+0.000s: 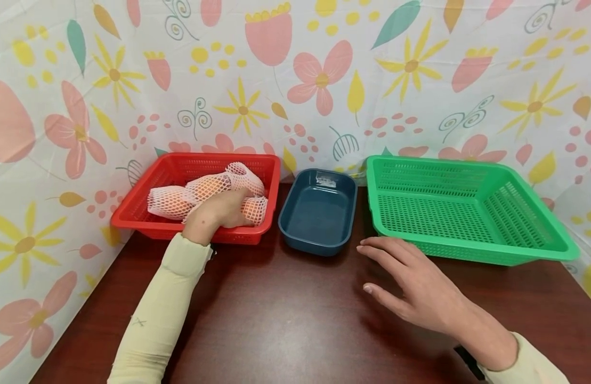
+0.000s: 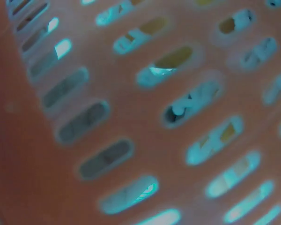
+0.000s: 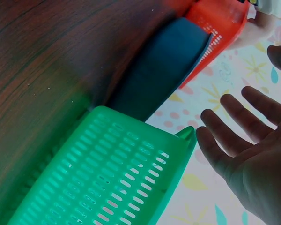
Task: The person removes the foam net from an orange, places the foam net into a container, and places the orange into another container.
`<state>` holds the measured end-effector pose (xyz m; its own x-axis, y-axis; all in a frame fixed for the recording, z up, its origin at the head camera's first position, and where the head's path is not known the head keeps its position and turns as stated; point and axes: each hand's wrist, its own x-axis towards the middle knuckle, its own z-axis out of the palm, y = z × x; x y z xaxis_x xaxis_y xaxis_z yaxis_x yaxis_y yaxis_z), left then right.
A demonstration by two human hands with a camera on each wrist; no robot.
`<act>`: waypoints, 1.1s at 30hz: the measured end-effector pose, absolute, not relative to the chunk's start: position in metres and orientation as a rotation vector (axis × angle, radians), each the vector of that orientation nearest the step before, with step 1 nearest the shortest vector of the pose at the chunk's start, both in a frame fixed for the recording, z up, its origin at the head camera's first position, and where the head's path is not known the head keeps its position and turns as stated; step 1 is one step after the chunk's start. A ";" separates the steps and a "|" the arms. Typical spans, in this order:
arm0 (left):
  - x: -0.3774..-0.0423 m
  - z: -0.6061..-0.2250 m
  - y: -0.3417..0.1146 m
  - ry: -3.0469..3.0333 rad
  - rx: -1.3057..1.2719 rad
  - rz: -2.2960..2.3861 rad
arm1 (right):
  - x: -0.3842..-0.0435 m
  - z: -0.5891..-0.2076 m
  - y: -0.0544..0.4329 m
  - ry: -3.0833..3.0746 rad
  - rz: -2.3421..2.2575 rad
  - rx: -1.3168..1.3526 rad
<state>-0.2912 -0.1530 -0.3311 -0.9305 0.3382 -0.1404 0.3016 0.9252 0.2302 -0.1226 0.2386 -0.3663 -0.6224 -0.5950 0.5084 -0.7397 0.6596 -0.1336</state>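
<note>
Reaching into the red basket [image 1: 146, 225], my left hand [image 1: 225, 208] grips an orange-coloured fruit in a white foam net [image 1: 254, 210] at the basket's right end. Its thumb lies on the near side of the fruit; the other fingers are mostly hidden. More netted fruits [image 1: 169, 201] lie left of and behind the hand. The left wrist view is filled by the basket's slotted wall [image 2: 145, 126], with no hand showing. My right hand [image 1: 410, 282] hovers over the table before the green basket [image 1: 468, 250], fingers spread and relaxed, holding nothing.
Between the two baskets stands a dark blue rectangular dish [image 1: 316, 213]. The brown table [image 1: 285, 320] runs toward me in front of them. A flower-printed cloth [image 1: 324, 69] hangs close behind and along the left side.
</note>
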 end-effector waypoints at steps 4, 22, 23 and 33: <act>-0.291 -0.331 -0.153 2.896 0.515 0.370 | -0.123 -0.368 0.238 -2.462 0.463 1.038; -0.295 -0.335 -0.156 2.895 0.530 0.385 | -0.124 -0.370 0.238 -2.443 0.445 1.051; -0.295 -0.335 -0.156 2.892 0.523 0.384 | -0.124 -0.370 0.238 -2.444 0.444 1.050; -0.294 -0.333 -0.158 2.896 0.470 0.386 | -0.122 -0.371 0.238 -2.455 0.437 1.053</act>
<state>-0.2936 -0.1577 -0.3335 -0.9333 0.3320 -0.1365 0.2847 0.9162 0.2820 -0.1222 0.2383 -0.3709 -0.6182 -0.6048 0.5020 -0.7410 0.6615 -0.1156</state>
